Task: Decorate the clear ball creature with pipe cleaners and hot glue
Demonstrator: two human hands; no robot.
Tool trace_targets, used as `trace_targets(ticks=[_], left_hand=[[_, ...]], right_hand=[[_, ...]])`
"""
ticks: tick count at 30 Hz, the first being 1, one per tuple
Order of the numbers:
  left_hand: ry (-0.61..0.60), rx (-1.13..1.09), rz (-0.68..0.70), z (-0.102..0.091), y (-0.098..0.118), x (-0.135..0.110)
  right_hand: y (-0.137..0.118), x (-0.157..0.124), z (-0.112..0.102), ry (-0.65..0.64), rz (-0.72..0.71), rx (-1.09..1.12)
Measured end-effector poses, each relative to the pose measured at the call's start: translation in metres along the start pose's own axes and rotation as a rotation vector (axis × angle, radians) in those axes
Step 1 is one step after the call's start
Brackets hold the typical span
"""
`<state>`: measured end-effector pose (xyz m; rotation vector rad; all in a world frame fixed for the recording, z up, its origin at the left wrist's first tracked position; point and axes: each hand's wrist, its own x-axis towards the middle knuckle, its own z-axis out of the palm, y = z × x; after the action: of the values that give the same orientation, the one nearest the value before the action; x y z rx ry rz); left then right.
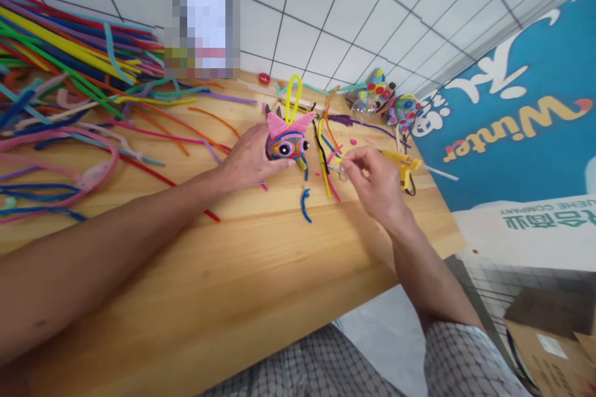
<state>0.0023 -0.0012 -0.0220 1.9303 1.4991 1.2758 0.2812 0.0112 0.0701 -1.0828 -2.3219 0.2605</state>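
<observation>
My left hand (251, 155) is wrapped round a small craft animal figure (289, 146), with fingers behind it and the thumb along its lower front. The figure has large ringed eyes, pink pointed ears, a yellow loop on top and a yellowish beak-like piece. To its right, my right hand (375, 183) hovers above the table with thumb and forefinger pinched together; what they hold, if anything, is too small to make out. Small scissors (342, 175) lie beside those fingertips. A curved blue pipe cleaner piece (305, 206) lies below the figure.
A big heap of coloured pipe cleaners (69, 43) covers the table's left side. Past my right hand lies a yellow glue gun (403, 164). Two decorated figures (404, 113) stand at the back right, near the blue printed board (521, 105). A cardboard box (544, 347) sits lower right.
</observation>
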Motion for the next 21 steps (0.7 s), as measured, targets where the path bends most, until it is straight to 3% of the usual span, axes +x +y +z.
trace_targets(ticks=[5,9,21], left_hand=[[-0.006,-0.024,0.001,0.0,-0.001,0.001],[-0.021,-0.054,0.011,0.0,-0.002,0.001],[0.06,-0.095,0.018,0.007,-0.006,0.001]], right_hand=[[-0.006,0.046,0.03,0.001,-0.267,-0.106],[-0.006,0.062,0.051,-0.003,-0.405,-0.214],[-0.008,0.069,0.057,-0.022,-0.495,-0.386]])
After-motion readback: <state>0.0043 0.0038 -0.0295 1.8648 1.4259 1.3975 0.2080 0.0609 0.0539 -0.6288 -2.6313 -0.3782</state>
